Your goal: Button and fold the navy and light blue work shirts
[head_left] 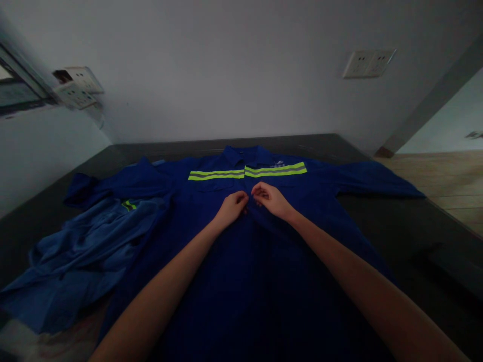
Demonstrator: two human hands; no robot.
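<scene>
A dark blue work jacket [211, 241] lies spread front side up, its collar toward the wall and its sleeves out to both sides. A yellow-green reflective band [275, 171] with a grey stripe crosses its chest. Just below the band, at the middle front opening, my left hand [234, 205] pinches the jacket's front edge. Close beside it on the right, my right hand [272, 198] has its fingers curled together on the other front edge. Any button or fastener between the fingertips is too small and dark to make out.
A crumpled lighter blue garment [86, 251] lies at the left, partly under the jacket's sleeve. Both rest on a dark tabletop [377, 226] against a white wall. A dark object [453, 271] sits at the right. Wall sockets [369, 64] are above.
</scene>
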